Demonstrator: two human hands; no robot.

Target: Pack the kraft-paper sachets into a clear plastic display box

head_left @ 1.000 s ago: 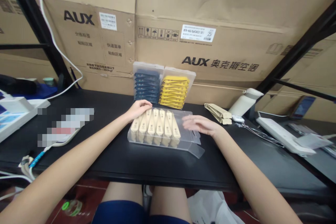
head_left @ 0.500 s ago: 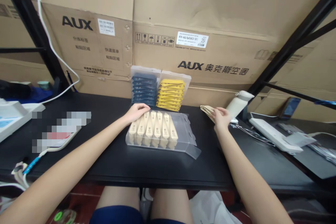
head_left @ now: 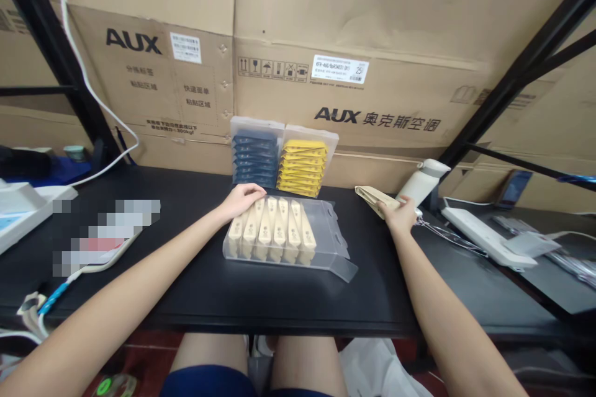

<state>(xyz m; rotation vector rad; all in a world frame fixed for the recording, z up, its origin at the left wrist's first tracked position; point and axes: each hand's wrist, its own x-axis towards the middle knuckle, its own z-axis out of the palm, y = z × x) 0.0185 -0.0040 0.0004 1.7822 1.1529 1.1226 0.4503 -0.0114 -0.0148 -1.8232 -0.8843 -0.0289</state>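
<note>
Clear plastic tray (head_left: 326, 257), flat on black table (head_left: 209, 285), holds a row of beige sachets (head_left: 272, 231), pkts side by side, flap end open toward the R. Head view, item by item: L hand (head_left: 242, 198) rests palm-down on the tray's far L corner, fingers spread flat, gripping nothing, prob. steadying it. R hand (head_left: 399, 213) well to the R of the tray, fingers curled loosely onto a small stack of beige packets (head_left: 375, 198); cannot tell whether a pkt is pinched yet or only touched. Just beyond that hand: white bottle (head_left: 421, 181), tipped. Beyond L hand: blue-pack tray (head_left: 256, 158) and yellow-pack tray (head_left: 305, 164), upright against cardboard boxes (head_left: 372, 43). Step in hand, by judgement: fetching another pkt from the loose stack. Next move calls for separating one pkt cleanly, then carrying it back L to the tray's open end w/ L hand holding the tray.
</note>
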